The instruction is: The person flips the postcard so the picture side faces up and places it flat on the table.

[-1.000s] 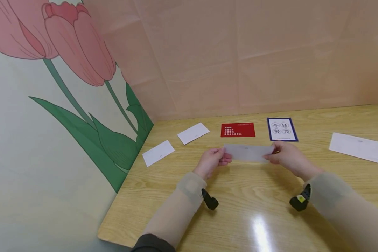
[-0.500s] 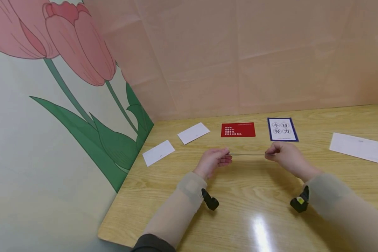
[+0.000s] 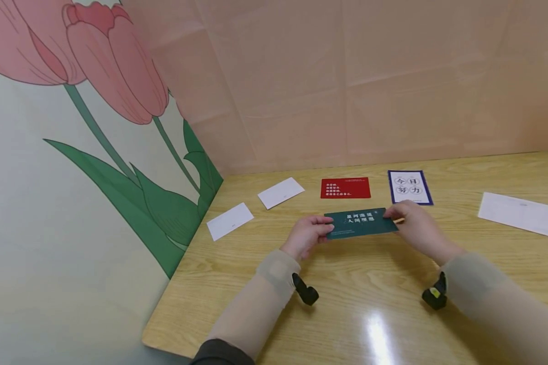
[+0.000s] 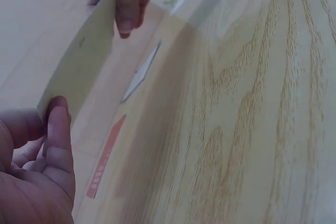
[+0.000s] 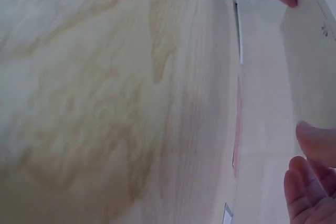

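A dark green card (image 3: pixel 362 224) with white lettering is held up over the table between both hands, its printed face toward the head camera. My left hand (image 3: pixel 307 234) pinches its left end, and my right hand (image 3: pixel 415 227) pinches the right end between thumb and fingers. In the left wrist view the pale back of the card (image 4: pixel 81 56) shows, with a small mark on it. The right wrist view catches the same pale back of the card (image 5: pixel 312 66) near its right edge.
Behind the hands lie a red card (image 3: pixel 345 188) and a blue-bordered white card (image 3: pixel 409 187). Two white cards (image 3: pixel 280 193) lie at the left, and a longer white card (image 3: pixel 525 215) at the right. A peach backdrop (image 3: pixel 301 86) rises behind the wooden table (image 3: pixel 347 314).
The card in both hands has turned over: its pale side faced the head camera, then it stood edge-on, and now the green printed side shows. The hands have stayed nearly in place.
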`<state>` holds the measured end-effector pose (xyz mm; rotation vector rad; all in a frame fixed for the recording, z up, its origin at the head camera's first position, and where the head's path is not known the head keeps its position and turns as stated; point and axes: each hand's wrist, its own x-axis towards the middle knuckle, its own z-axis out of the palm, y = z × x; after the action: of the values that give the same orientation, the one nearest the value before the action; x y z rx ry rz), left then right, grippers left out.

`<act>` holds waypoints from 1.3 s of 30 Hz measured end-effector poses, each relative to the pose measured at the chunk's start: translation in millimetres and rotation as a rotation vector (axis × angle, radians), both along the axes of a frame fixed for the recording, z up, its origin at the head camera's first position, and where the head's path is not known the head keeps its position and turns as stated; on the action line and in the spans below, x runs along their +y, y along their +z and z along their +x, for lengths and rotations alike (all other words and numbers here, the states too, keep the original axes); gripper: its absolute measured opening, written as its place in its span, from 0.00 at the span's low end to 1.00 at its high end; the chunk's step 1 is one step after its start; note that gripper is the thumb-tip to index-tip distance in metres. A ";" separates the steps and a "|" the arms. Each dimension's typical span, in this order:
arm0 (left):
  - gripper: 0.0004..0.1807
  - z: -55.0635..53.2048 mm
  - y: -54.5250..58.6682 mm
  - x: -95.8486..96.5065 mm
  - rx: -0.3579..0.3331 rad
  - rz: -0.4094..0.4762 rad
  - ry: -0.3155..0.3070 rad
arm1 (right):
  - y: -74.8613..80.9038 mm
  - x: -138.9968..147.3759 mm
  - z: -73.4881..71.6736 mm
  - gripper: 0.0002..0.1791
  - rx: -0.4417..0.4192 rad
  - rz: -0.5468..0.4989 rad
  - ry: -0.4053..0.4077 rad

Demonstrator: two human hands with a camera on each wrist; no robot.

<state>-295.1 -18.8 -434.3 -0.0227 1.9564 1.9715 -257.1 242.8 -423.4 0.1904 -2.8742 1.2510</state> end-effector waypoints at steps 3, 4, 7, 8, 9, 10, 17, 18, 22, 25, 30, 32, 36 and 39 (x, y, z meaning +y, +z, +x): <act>0.07 0.3 0.7 -0.2 -0.015 -0.019 0.014 | 0.0 -1.6 -0.6 0.17 0.021 0.020 0.004; 0.07 0.2 0.6 -0.2 -0.017 -0.023 0.017 | 0.1 -2.2 -0.7 0.17 0.025 0.027 0.002; 0.07 0.3 0.9 -0.3 -0.028 -0.029 0.031 | -0.8 -2.7 -1.2 0.18 0.020 0.027 -0.003; 0.07 0.3 0.8 -0.3 -0.028 -0.028 0.033 | -1.0 -2.7 -1.2 0.18 0.008 0.019 -0.006; 0.07 0.0 0.4 -0.3 -0.029 -0.029 0.038 | -1.5 -2.5 -1.4 0.18 -0.006 0.008 -0.008; 0.07 -0.4 -0.3 -0.2 -0.027 -0.030 0.040 | -2.0 -2.1 -1.6 0.18 -0.023 -0.005 -0.011; 0.07 -2.4 -3.4 0.0 -0.001 -0.057 0.058 | -2.0 0.9 -2.0 0.22 -0.177 -0.190 -0.008; 0.07 -2.5 -3.7 -0.1 0.001 -0.062 0.060 | -1.1 0.9 -1.8 0.23 -0.210 -0.235 -0.006; 0.07 -2.9 -4.3 -0.7 0.006 -0.078 0.061 | 1.6 1.4 -3.1 0.27 -0.316 -0.405 -0.004; 0.07 -3.5 -5.3 -1.1 0.009 -0.088 0.055 | 2.1 1.9 -4.4 0.30 -0.354 -0.474 -0.007; 0.06 -4.7 -7.1 -1.7 0.022 -0.116 0.032 | 1.2 3.8 -5.2 0.36 -0.370 -0.489 0.011; 0.06 -5.1 -7.9 -1.8 0.026 -0.127 0.020 | 0.9 4.4 -5.0 0.39 -0.379 -0.462 0.022; 0.05 -5.0 -9.0 -2.0 0.033 -0.159 0.000 | 0.1 4.8 -4.3 0.47 -0.399 -0.403 0.049; 0.05 -4.3 -9.7 -2.4 0.041 -0.190 -0.009 | -1.1 3.7 -4.5 0.51 -0.406 -0.387 0.075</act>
<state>-299.4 -21.2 -444.0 -0.0218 2.1599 1.7868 -261.6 246.5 -424.4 0.0433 -2.8651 2.0374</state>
